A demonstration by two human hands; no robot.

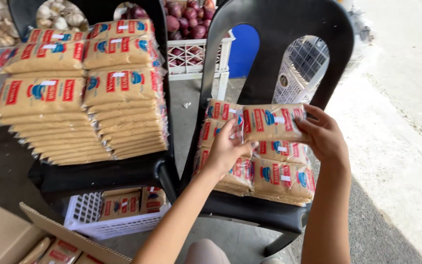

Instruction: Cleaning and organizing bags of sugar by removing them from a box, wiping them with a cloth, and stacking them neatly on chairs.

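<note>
Over the black plastic chair, both hands, left and right, clamp a brown sugar packet by its ends, long axis crosswise, stacked packets directly beneath.

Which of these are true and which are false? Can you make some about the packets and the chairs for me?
1. Both hands, left hand and right hand, hold one brown packet. True.
2. The packet is held over a black chair. True.
3. The other chair has no packets on it. False: tall packet stacks sit there.
4. The white crate behind holds green apples. False: it holds red onions.
5. A cardboard box sits at the bottom left. True.
</note>
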